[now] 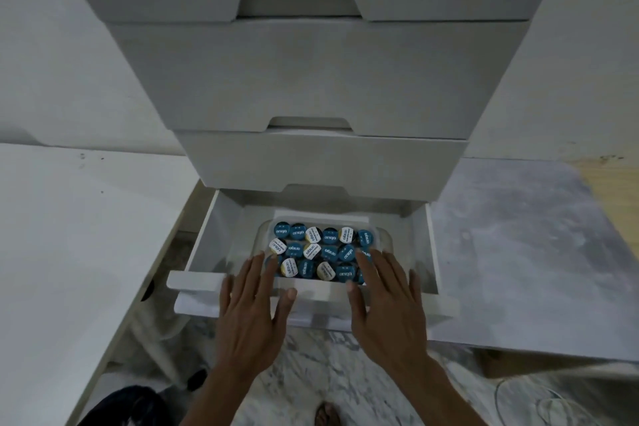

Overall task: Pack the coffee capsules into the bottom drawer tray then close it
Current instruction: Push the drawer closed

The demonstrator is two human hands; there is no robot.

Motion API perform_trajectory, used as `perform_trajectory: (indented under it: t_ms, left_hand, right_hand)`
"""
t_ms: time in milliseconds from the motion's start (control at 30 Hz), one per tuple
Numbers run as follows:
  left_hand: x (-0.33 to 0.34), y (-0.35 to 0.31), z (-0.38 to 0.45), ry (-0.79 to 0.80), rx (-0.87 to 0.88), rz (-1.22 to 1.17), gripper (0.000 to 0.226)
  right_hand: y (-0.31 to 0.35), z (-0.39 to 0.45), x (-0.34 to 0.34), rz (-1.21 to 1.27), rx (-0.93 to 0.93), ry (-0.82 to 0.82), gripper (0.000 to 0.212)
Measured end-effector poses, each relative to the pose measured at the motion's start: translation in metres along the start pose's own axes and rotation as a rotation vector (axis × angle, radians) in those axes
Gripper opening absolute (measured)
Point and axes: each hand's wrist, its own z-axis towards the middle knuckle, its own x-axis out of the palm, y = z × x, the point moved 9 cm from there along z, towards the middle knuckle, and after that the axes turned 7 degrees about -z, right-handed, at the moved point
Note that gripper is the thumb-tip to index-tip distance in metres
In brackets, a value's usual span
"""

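Observation:
The bottom drawer (430, 252) of a white drawer unit stands pulled out. Inside it a clear tray (387, 240) holds several coffee capsules (321, 251) with blue and white lids, set in three rows. My left hand (254, 301) lies flat with straight fingers over the drawer's front panel (197, 282), its fingertips reaching the tray's near left corner. My right hand (387, 294) lies the same way on the right, fingertips over the tray's near right capsules. Neither hand holds anything.
Three shut white drawers (321, 79) stack above the open one. A white board (62, 252) lies on the left, a grey marbled slab (518, 245) on the right. A marble floor (311, 363) and a sandalled foot (326, 415) show below.

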Motion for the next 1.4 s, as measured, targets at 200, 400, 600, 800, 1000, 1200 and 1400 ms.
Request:
perform_trajectory:
  t_ms: [200, 400, 600, 800, 1000, 1200, 1400]
  left_hand:
    - [0.013, 0.017, 0.001, 0.108, 0.015, 0.146, 0.069]
    - [0.013, 0.023, 0.014, 0.116, 0.092, 0.250, 0.076]
    - [0.017, 0.026, 0.017, 0.065, 0.133, 0.258, 0.077]
    - [0.021, 0.027, 0.042, 0.034, 0.155, 0.250, 0.079]
    - [0.024, 0.032, 0.085, 0.016, 0.164, 0.243, 0.082]
    - [0.019, 0.029, 0.123, -0.081, 0.182, 0.202, 0.080]
    - [0.016, 0.021, 0.150, -0.204, 0.221, 0.221, 0.083]
  right_hand:
    - [0.006, -0.012, 0.023, -0.077, 0.080, 0.087, 0.061]
    - [0.008, -0.011, 0.027, -0.184, 0.147, 0.016, 0.063]
    - [0.009, -0.015, 0.028, -0.260, 0.191, -0.107, 0.064]
    - [0.006, 0.011, 0.035, -0.313, 0.212, -0.167, 0.064]
    - [0.004, 0.052, 0.043, -0.339, 0.184, -0.231, 0.063]
    - [0.002, 0.093, 0.041, -0.314, 0.154, -0.312, 0.061]
    - [-0.001, 0.118, 0.037, -0.364, 0.181, -0.458, 0.062]
